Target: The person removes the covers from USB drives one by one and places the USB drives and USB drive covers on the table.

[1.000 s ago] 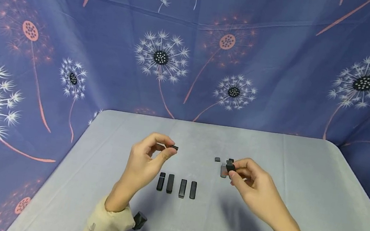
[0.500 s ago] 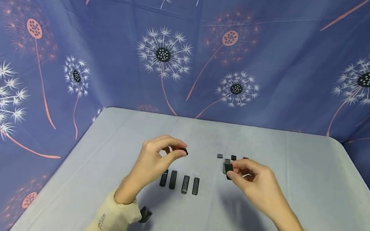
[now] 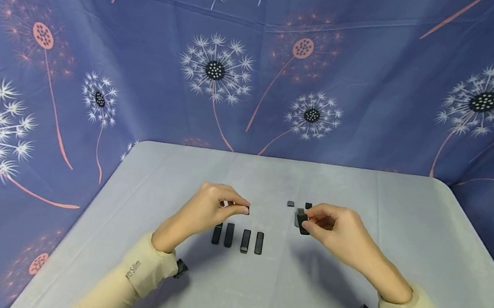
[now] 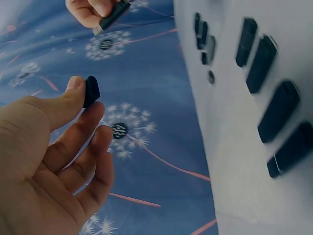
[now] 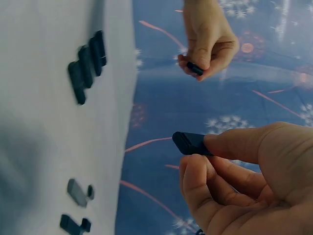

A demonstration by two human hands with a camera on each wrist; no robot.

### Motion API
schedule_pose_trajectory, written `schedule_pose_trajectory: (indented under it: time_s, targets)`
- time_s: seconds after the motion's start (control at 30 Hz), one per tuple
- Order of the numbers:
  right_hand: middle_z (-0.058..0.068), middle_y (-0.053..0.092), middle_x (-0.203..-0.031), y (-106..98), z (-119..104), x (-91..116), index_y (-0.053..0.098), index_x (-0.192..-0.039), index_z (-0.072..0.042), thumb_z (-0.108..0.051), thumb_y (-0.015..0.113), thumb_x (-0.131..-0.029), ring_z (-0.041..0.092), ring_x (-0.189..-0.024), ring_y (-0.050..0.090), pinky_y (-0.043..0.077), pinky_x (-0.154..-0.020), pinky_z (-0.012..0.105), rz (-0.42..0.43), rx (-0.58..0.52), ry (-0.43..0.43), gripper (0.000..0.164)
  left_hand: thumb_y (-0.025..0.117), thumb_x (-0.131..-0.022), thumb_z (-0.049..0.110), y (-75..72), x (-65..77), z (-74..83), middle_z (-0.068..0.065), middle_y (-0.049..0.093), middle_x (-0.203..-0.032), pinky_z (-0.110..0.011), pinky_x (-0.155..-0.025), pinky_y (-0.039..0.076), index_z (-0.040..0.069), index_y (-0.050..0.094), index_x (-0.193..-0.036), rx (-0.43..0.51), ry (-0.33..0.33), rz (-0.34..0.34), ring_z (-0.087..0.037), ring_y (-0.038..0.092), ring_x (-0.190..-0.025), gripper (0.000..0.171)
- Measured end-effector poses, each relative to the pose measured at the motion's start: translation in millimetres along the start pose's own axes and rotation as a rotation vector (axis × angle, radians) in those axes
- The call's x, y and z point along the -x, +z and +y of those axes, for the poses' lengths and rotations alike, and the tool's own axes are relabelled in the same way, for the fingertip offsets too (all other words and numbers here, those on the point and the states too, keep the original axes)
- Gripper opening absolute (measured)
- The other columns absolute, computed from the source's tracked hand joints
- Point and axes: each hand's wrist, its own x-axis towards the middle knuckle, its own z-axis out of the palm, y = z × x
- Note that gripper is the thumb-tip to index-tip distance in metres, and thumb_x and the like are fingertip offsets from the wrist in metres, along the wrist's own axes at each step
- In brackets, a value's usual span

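Above the table, my left hand (image 3: 211, 204) pinches a small black cap (image 4: 91, 92) between thumb and index finger. The other fingers curl loosely below it in the left wrist view. Facing it from the right, my right hand (image 3: 342, 233) grips a black USB flash drive (image 5: 188, 143) by its body. The drive's bare metal plug (image 4: 98, 30) shows in the left wrist view. Cap and drive are apart, with a gap between the hands. Behind the right hand, a grey USB flash drive (image 5: 77, 192) lies on the table, partly hidden in the head view.
Several black flash drives (image 3: 245, 240) lie in a row on the pale table (image 3: 169, 164), near the middle. A small grey cap (image 3: 290, 203) and a black cap (image 3: 308, 205) lie farther back. Another black drive (image 5: 70, 224) rests beside the grey one. A patterned blue cloth (image 3: 147, 56) hangs behind.
My left hand has moved right and slightly toward me with the cap, closer to the right hand. The right hand has shifted slightly left, still holding the drive.
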Motion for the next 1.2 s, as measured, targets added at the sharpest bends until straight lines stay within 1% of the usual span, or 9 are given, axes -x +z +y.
schedule_pose_trajectory:
  time_s: [0.1,0.2,0.4,0.53,0.7,0.77,0.87,1.0,1.2]
  targets:
    - [-0.002,0.073,-0.088,-3.1,7.4,-3.4,0.075,-0.107,-0.008,-0.011,0.076,-0.093,0.012,-0.078,0.069,0.057,-0.069,0.025,-0.019,-0.009,0.025,0.015,0.082,-0.089,0.017,0.0,-5.5,-6.1,0.003,0.079,-0.090,-0.020,-0.062,0.052,0.013,0.083,-0.100,-0.013,-0.048,-0.052,-0.004,0.067,-0.075,0.012]
    - [0.001,0.072,-0.088,-5.5,13.4,-7.0,0.072,-0.112,-0.005,-0.011,0.075,-0.093,0.014,-0.074,0.067,0.054,-0.064,0.027,-0.032,-0.027,0.056,0.019,0.081,-0.090,0.019,1.1,-11.0,-9.4,0.006,0.078,-0.090,-0.020,-0.060,0.051,0.015,0.082,-0.100,-0.019,-0.092,-0.106,-0.004,0.066,-0.079,0.011]
    - [0.004,0.073,-0.088,-6.1,24.0,-14.9,0.071,-0.112,-0.003,-0.012,0.073,-0.095,0.017,-0.070,0.066,0.053,-0.062,0.028,-0.051,-0.042,0.105,0.020,0.079,-0.093,0.021,5.2,-23.6,-17.5,0.009,0.075,-0.088,-0.025,-0.068,0.053,0.017,0.079,-0.095,-0.017,-0.112,-0.195,-0.004,0.063,-0.080,0.005]
    - [0.008,0.074,-0.091,-6.0,28.8,-22.5,0.070,-0.119,-0.001,-0.013,0.071,-0.096,0.022,-0.070,0.067,0.053,-0.062,0.030,-0.054,-0.076,0.141,0.026,0.079,-0.093,0.022,7.4,-33.3,-25.3,0.010,0.074,-0.085,-0.025,-0.070,0.052,0.019,0.077,-0.092,-0.027,-0.118,-0.220,-0.004,0.061,-0.077,0.004]
    - [0.011,0.073,-0.096,-6.3,32.1,-29.3,0.069,-0.121,0.000,-0.014,0.070,-0.097,0.025,-0.076,0.070,0.058,-0.068,0.035,-0.065,-0.103,0.211,0.028,0.078,-0.094,0.023,14.3,-45.3,-34.5,0.012,0.073,-0.082,-0.025,-0.072,0.053,0.020,0.076,-0.090,-0.052,-0.142,-0.249,-0.004,0.061,-0.077,0.005]
    - [0.012,0.072,-0.097,-5.2,32.8,-33.3,0.069,-0.121,0.002,-0.014,0.071,-0.097,0.027,-0.079,0.072,0.060,-0.072,0.039,-0.075,-0.120,0.230,0.029,0.077,-0.094,0.024,17.0,-49.7,-37.8,0.011,0.073,-0.083,-0.025,-0.073,0.053,0.020,0.076,-0.092,-0.059,-0.163,-0.263,-0.005,0.062,-0.077,0.005]
    - [0.013,0.072,-0.098,-3.2,33.8,-39.5,0.068,-0.120,0.002,-0.014,0.071,-0.096,0.031,-0.082,0.074,0.062,-0.077,0.044,-0.085,-0.138,0.254,0.029,0.077,-0.095,0.023,21.7,-57.4,-43.0,0.006,0.076,-0.087,-0.027,-0.070,0.054,0.015,0.076,-0.100,-0.054,-0.190,-0.269,-0.008,0.064,-0.079,0.009]
    - [0.013,0.072,-0.099,-0.4,36.1,-48.4,0.068,-0.119,0.002,-0.016,0.071,-0.097,0.033,-0.084,0.076,0.062,-0.079,0.046,-0.101,-0.141,0.275,0.029,0.075,-0.096,0.021,27.6,-67.6,-50.4,0.001,0.077,-0.094,-0.027,-0.070,0.054,0.011,0.078,-0.107,-0.056,-0.216,-0.269,-0.011,0.065,-0.081,0.015]
    - [0.015,0.072,-0.100,3.0,38.8,-59.9,0.068,-0.118,0.003,-0.016,0.072,-0.097,0.034,-0.088,0.077,0.063,-0.080,0.046,-0.129,-0.146,0.298,0.029,0.072,-0.099,0.022,33.6,-78.8,-56.8,0.003,0.076,-0.094,-0.028,-0.071,0.055,0.013,0.080,-0.103,-0.053,-0.275,-0.306,-0.011,0.067,-0.081,0.013]
